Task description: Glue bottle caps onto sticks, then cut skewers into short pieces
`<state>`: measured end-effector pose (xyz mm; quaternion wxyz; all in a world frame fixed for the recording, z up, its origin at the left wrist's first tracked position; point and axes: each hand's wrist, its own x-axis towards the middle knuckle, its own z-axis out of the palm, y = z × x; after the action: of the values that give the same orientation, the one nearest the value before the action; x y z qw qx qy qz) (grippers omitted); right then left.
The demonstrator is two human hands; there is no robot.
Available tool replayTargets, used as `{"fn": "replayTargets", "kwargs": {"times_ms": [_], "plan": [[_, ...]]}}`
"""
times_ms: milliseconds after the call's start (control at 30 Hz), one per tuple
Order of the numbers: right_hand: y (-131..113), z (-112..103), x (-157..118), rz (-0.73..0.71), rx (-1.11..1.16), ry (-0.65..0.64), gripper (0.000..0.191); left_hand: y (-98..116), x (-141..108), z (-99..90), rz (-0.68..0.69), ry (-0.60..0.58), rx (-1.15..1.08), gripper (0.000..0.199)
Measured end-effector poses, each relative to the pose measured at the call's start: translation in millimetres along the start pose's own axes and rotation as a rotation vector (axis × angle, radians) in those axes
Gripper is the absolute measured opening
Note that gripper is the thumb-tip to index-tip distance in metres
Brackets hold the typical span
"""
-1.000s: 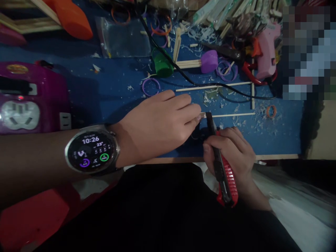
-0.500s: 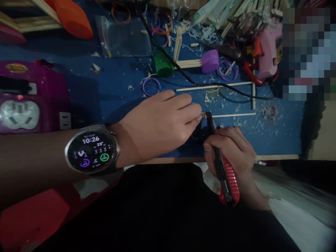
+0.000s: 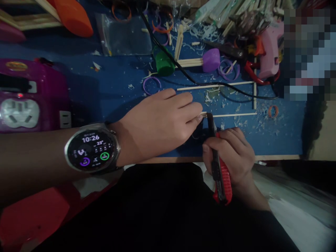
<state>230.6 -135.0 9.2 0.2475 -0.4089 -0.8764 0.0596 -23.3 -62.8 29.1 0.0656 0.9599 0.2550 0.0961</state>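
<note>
My left hand (image 3: 165,120), a watch at its wrist, is closed on one end of a thin wooden stick (image 3: 233,115). The stick runs out to the right over the blue tabletop. In my right hand (image 3: 232,152) is a red and black utility knife (image 3: 222,171), gripped round its handle. Its dark blade lies across the stick just right of my left fingertips. Behind the hands lie another wooden stick (image 3: 189,88) and a purple plastic ring (image 3: 151,85).
A purple power socket box (image 3: 52,94) stands at left. A black cable (image 3: 183,71) crosses the table past a green cap (image 3: 164,63) and a purple cap (image 3: 211,60). At the back right are a pink glue gun (image 3: 270,49) and red-handled scissors (image 3: 249,66). Shavings are scattered about.
The knife's handle end has swung a little to the left with my right hand, while the blade stays at the stick. My left hand has hardly moved.
</note>
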Motion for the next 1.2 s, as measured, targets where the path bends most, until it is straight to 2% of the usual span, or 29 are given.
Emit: {"fn": "replayTargets", "kwargs": {"times_ms": [167, 367, 533, 767, 933, 1200], "plan": [[0.2, 0.7, -1.9, -0.014, -0.007, 0.007, 0.018, -0.5, 0.5, 0.4, 0.028, 0.002, 0.057, 0.035], [0.4, 0.1, -3.7, -0.029, -0.011, 0.015, 0.02, 1.1, 0.4, 1.3, -0.046, 0.045, -0.051, 0.028], [-0.3, 0.0, -5.2, -0.042, 0.011, 0.031, 0.017, -0.4, 0.2, 0.8, 0.012, -0.009, 0.008, 0.034], [-0.2, 0.6, 1.3, -0.016, 0.0, -0.005, 0.016, -0.3, 0.4, 0.4, -0.016, 0.02, -0.054, 0.032], [-0.1, 1.1, 3.5, 0.014, -0.049, -0.05, 0.018, -0.6, 0.4, -0.2, -0.009, -0.014, -0.055, 0.037], [-0.9, 1.3, 0.8, -0.035, -0.028, -0.003, 0.019, -0.6, 0.4, 0.8, -0.021, -0.022, -0.066, 0.039]]}}
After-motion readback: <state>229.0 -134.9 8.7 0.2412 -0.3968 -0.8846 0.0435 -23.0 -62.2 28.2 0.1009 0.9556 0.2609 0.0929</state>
